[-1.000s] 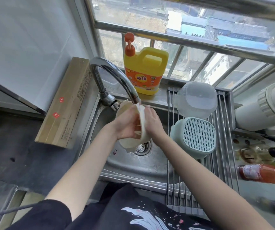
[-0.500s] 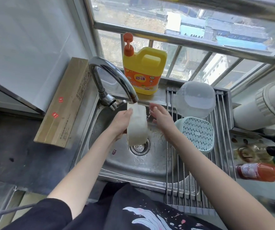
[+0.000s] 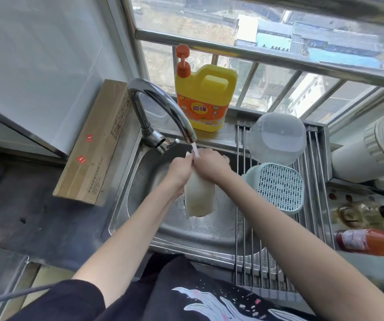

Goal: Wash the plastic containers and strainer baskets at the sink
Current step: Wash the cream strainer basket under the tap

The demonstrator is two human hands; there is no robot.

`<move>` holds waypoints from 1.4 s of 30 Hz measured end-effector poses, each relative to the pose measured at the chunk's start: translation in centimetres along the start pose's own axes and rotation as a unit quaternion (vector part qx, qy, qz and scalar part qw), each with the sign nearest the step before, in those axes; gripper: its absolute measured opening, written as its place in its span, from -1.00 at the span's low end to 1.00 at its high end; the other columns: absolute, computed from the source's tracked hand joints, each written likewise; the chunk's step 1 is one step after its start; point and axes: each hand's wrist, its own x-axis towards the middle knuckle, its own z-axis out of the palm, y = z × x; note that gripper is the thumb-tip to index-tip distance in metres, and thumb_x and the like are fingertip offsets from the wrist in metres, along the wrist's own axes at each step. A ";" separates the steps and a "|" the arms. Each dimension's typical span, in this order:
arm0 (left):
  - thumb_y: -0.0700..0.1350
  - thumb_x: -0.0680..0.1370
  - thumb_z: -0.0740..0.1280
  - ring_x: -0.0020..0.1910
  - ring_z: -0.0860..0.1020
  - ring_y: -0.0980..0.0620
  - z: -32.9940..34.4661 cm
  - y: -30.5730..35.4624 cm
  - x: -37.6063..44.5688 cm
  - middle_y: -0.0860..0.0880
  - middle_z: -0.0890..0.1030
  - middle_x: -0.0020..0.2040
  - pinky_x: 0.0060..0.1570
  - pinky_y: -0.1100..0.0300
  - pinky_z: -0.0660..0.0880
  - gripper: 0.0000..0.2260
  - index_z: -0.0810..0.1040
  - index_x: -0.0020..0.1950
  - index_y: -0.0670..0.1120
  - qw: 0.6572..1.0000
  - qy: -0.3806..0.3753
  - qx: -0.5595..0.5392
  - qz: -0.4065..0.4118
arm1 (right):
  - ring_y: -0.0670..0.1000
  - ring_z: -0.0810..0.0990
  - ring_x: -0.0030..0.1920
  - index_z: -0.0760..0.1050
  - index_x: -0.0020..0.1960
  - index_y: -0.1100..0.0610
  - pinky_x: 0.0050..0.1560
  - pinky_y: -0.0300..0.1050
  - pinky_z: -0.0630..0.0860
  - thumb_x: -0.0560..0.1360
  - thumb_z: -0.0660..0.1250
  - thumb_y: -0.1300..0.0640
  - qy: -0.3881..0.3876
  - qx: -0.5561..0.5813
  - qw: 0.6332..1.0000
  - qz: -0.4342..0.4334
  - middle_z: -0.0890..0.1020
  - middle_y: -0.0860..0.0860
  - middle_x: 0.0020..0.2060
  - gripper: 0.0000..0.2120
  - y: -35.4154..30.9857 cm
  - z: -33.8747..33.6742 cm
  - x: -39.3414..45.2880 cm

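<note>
Gripped at its top by both the left hand (image 3: 179, 172) and the right hand (image 3: 212, 166), each closed on it, with the white container (image 3: 199, 197) hanging over the sink (image 3: 140, 181) under water running from the tap (image 3: 161, 107). On the rack (image 3: 311, 205) to the right, upturned: a clear container (image 3: 276, 137) far, a green strainer basket (image 3: 279, 187) just nearer. Behind the tap, on the sill, a yellow soap jug (image 3: 206, 98); left, leaning on the wall, a long carton (image 3: 93, 144).
</note>
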 end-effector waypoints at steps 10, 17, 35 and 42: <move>-0.13 0.59 0.20 -0.45 0.55 0.00 -1.3 0.1 0.7 -0.11 0.58 -0.38 -0.42 0.24 0.46 -0.76 0.55 -0.19 -0.19 0.993 -0.093 0.047 -0.062 | 0.10 0.49 0.19 0.51 0.24 0.13 0.24 -0.02 0.33 0.58 0.04 -0.01 0.097 0.202 0.970 -0.097 0.57 0.09 0.17 -0.60 1.6 2.4 -3.4; 0.06 0.54 0.22 -0.14 0.54 -0.06 -1.7 -0.1 0.2 -0.13 0.60 -0.11 -0.13 0.06 0.40 -0.70 0.58 -0.04 -0.15 0.983 -0.093 0.147 0.050 | 0.05 0.42 0.05 0.37 0.35 0.23 0.11 -0.03 0.36 0.64 0.01 -0.03 -0.107 0.246 0.960 0.082 0.47 0.19 0.30 -0.56 1.5 -1.0 0.8; 0.17 0.60 -0.03 -0.37 0.63 -0.01 -3.0 3.8 0.1 -0.12 0.64 -0.38 -0.32 0.25 0.51 -0.36 0.66 -0.34 -0.17 0.947 -0.254 -0.180 -0.077 | 0.12 0.50 0.20 0.35 0.37 0.04 -0.13 0.06 0.57 0.54 0.17 -0.25 -0.010 0.671 0.708 0.217 0.49 0.03 0.26 -0.47 4.3 5.0 -1.9; -0.03 0.62 0.02 -0.22 0.65 -0.04 -3.0 3.1 -1.1 -0.12 0.67 -0.22 -0.22 0.19 0.59 -0.57 0.61 -0.10 -0.21 0.921 -0.302 -0.237 -0.070 | -0.02 0.59 -0.42 0.50 -0.13 0.07 -0.43 -0.21 0.50 0.54 0.23 -0.21 -0.021 0.703 0.650 0.290 0.63 -0.05 -0.43 -0.66 3.7 5.6 -1.0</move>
